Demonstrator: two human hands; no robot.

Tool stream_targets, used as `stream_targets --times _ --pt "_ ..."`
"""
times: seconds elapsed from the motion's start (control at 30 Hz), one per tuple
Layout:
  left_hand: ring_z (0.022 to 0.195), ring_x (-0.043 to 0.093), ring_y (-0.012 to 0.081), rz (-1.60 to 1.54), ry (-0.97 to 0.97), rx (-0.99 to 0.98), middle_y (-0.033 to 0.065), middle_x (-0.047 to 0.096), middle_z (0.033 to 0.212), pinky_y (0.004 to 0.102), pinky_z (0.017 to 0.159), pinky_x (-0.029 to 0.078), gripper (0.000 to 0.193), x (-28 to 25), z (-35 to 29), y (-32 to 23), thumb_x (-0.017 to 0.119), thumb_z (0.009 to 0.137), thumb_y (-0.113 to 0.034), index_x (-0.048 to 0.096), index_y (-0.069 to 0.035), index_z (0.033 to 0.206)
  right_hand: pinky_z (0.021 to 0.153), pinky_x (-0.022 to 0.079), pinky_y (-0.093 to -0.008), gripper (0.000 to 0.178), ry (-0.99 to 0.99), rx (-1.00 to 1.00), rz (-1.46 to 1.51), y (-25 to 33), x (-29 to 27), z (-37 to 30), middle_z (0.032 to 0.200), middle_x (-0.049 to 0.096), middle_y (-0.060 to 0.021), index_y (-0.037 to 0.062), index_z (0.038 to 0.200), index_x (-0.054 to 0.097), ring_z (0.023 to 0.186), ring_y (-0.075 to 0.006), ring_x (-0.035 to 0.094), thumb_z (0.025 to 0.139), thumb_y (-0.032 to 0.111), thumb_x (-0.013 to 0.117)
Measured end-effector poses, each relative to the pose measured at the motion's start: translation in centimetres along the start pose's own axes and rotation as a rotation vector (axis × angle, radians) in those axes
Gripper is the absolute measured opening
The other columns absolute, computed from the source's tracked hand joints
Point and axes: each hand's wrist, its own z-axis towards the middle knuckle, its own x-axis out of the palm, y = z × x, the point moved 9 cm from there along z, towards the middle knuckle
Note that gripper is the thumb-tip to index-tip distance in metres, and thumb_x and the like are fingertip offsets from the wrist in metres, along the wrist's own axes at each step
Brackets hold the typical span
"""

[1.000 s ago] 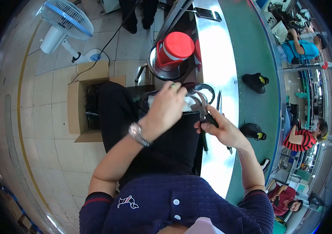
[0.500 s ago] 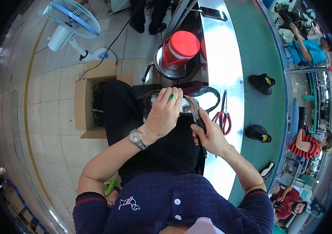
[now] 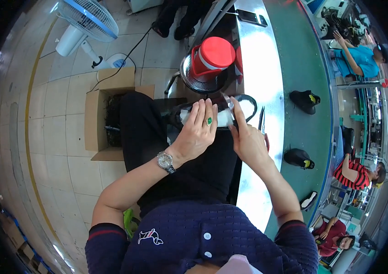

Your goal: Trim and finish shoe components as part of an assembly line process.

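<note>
A black-rimmed shoe [image 3: 249, 108] with a white middle lies across my lap beside the bench edge. My left hand [image 3: 198, 124] rests over it, fingers together and pressed along its top, thumb hidden. Closed near the shoe's right end is my right hand [image 3: 249, 139], around a hammer-like tool [image 3: 226, 98] with a shiny metal end. That tool is blurred, and its dark handle is mostly hidden by the hand. Just right of this hand, red-handled scissors [image 3: 262, 119] lie on the metal bench [image 3: 260, 182], partly covered.
Black shoes [image 3: 304, 100] stand on the green conveyor belt [image 3: 299, 59]. A red jug [image 3: 216, 52] sits on a stool ahead. A phone [image 3: 248, 17] lies at the bench's far end. Left are an open carton [image 3: 94, 121] and a fan [image 3: 86, 20]. Several people work beyond the belt.
My right hand has moved slightly up and right with the tool, now covering part of the scissors. The tool's metal end has swung upward. More white shows on the shoe.
</note>
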Motion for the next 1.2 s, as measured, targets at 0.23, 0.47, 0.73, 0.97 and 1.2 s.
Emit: stream_targets --times 0.23,0.47,0.73,0.97,1.2 --pt "0.123 0.050 0.0405 -0.046 -0.064 -0.021 0.0273 0.054 0.125 0.0459 0.107 0.037 0.043 -0.6 -0.2 0.1 0.055 0.083 -0.005 0.054 0.013 0.122 0.052 0.048 -0.0482 0.069 -0.116 0.079 0.416 -2.7 -0.3 0.0 0.064 0.062 -0.0221 0.0125 0.151 0.015 0.056 -0.0396 0.063 0.093 0.011 0.052" --pt "0.120 0.052 0.0419 -0.072 -0.114 0.011 0.0256 0.058 0.115 0.0480 0.105 0.040 0.037 -0.8 -0.2 0.1 0.057 0.084 -0.005 0.057 0.014 0.116 0.056 0.049 -0.0496 0.067 -0.060 0.065 0.191 -1.4 0.4 0.1 0.066 0.063 -0.0237 0.0116 0.150 0.017 0.058 -0.0411 0.062 0.093 0.010 0.052" --pt "0.120 0.052 0.0435 -0.140 -0.178 0.029 0.0249 0.060 0.112 0.0494 0.104 0.041 0.032 -0.8 -0.8 0.3 0.062 0.083 -0.005 0.060 0.007 0.113 0.052 0.049 -0.0461 0.068 0.064 -0.008 -0.041 1.0 1.9 0.3 0.063 0.062 -0.0206 0.0119 0.150 0.020 0.055 -0.0383 0.062 0.091 0.009 0.054" --pt "0.121 0.051 0.0420 -0.212 -0.205 -0.038 0.0233 0.057 0.116 0.0482 0.102 0.043 0.032 -3.1 0.4 1.2 0.068 0.080 -0.009 0.057 0.003 0.108 0.053 0.049 -0.0463 0.070 0.095 -0.025 0.051 1.4 2.4 0.5 0.064 0.063 -0.0206 0.0138 0.150 0.018 0.058 -0.0386 0.063 0.091 0.007 0.053" --pt "0.119 0.049 0.0342 -0.195 0.158 -0.261 0.0229 0.052 0.125 0.0428 0.106 0.036 0.070 -2.2 -1.2 4.4 0.078 0.067 -0.014 0.049 0.008 0.127 0.053 0.050 -0.0464 0.071 0.006 -0.064 0.188 2.8 2.1 0.8 0.061 0.061 -0.0221 0.0137 0.150 0.018 0.056 -0.0394 0.063 0.090 0.008 0.055"
